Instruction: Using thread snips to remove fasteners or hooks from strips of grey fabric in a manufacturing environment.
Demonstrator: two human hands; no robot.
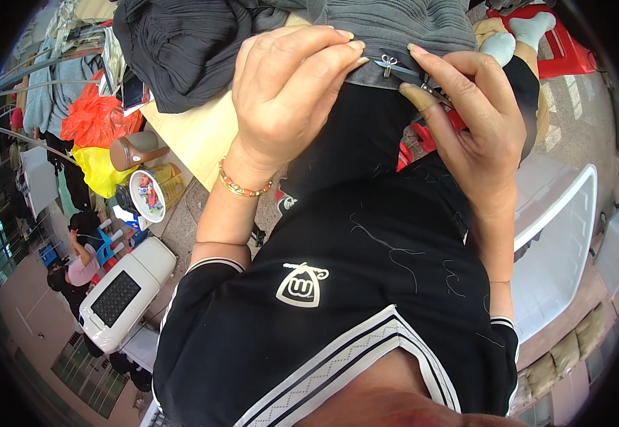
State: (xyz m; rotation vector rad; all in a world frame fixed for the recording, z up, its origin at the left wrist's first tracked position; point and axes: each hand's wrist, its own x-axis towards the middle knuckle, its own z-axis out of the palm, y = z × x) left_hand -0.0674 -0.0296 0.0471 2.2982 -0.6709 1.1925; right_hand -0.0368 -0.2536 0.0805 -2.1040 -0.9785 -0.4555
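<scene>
Pinching grey garment (pixel 402 28), left hand (pixel 288 92), right hand (pixel 469 117)

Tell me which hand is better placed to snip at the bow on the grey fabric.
Probably right: the right hand appears to hold small snips beside the bow, while the left hand pinches the grey fabric.

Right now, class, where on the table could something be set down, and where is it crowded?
Free: the bare tan tabletop between the black cloth heap and the left hand. Crowded: the far end under that heap, and the grey garment both hands pinch, right hand included.
</scene>
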